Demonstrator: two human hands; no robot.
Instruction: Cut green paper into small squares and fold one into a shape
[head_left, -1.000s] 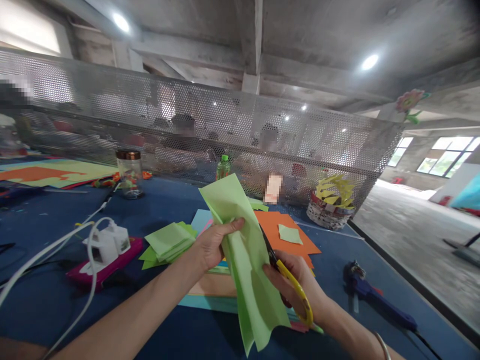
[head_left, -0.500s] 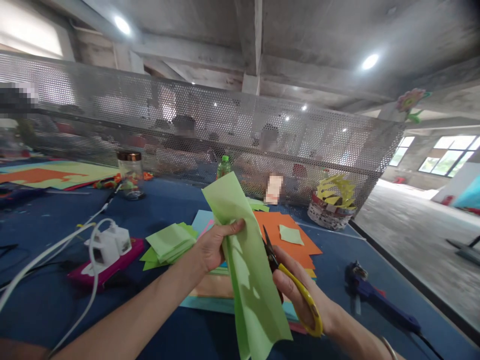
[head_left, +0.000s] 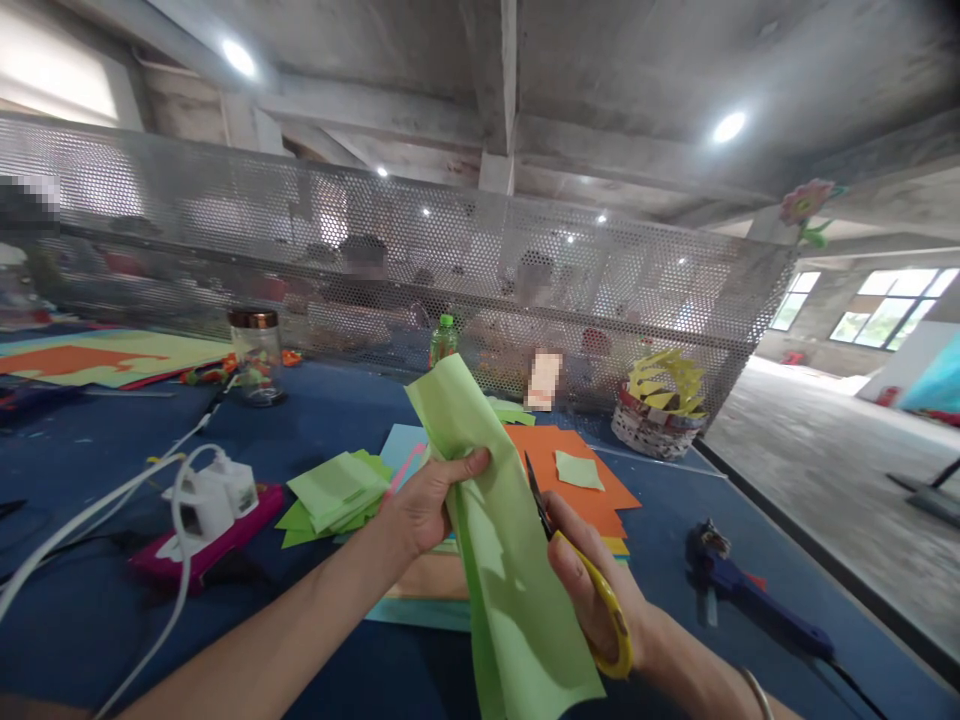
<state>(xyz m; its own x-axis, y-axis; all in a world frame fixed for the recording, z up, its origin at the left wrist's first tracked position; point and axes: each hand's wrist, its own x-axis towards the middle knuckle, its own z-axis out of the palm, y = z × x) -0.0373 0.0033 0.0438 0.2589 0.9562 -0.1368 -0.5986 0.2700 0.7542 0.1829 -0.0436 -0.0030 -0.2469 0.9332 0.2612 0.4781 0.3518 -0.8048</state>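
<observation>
Sheet of green paper [head_left: 517, 600] — I am holding it up above the desk's [head_left: 337, 400] near edge, long axis running away from me. Left hand [head_left: 424, 510] is pinching its middle; right hand [head_left: 581, 605] is gripping yellow scissors [head_left: 589, 572], with the blades lying along the sheet's right edge.

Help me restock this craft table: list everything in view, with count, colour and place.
green paper sheet: 1, light green, held up centre
scissors: 1, yellow handles, at sheet's right edge
folded paper pile: 1, green, left of centre
orange sheets: several, orange, behind the sheet
glass jar: 1, clear, far left
bottle: 1, green, far centre
basket: 1, woven, yellow cuttings inside, far right
glue gun: 1, blue, right
table: 1, blue cover
left hand: grips sheet
right hand: holds scissors
</observation>
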